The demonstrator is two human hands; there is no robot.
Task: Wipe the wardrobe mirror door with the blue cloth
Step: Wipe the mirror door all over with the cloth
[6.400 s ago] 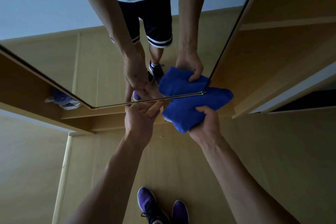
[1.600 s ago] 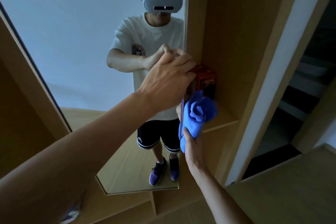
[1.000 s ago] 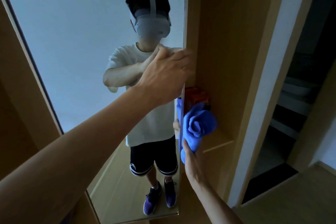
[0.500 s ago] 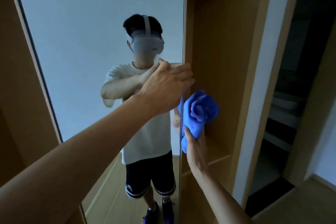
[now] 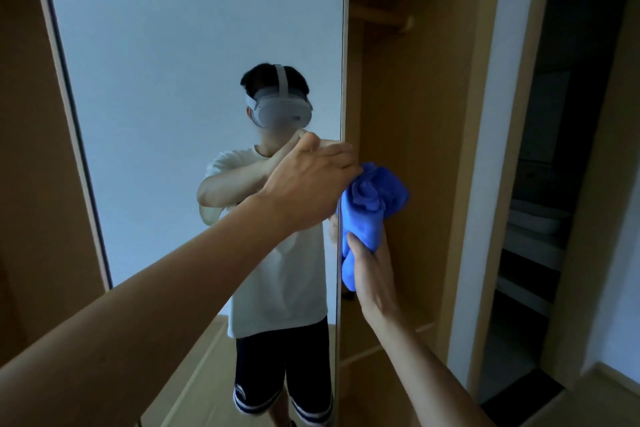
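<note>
Head view shows the fingers (image 5: 341,158) of the left hand (image 5: 308,184) curled round the right-hand edge of the door (image 5: 190,62) at about mid height, gripping it and, I judge, steadying it. Just below and to the right of them, the right hand (image 5: 374,270) clasps the cloth (image 5: 375,198); its thumb lies on the near folds, while its other fingers are hidden behind the fabric. The cloth is bunched into a loose wad that presses against that same edge, touching the left fingers from the far side and spilling toward the open wardrobe (image 5: 415,114). So the wiping now under way is on the edge strip, not on the glass. The glass to the left of the fingers shows a clean reflection with no streaks or smears that I can make out, but the dim light would hide them, so whether the face has had its pass cannot be told. Above the fingers, the edge runs on up to the rounded top corner, level with the rail (image 5: 381,19), and that stretch appears left to do.
</note>
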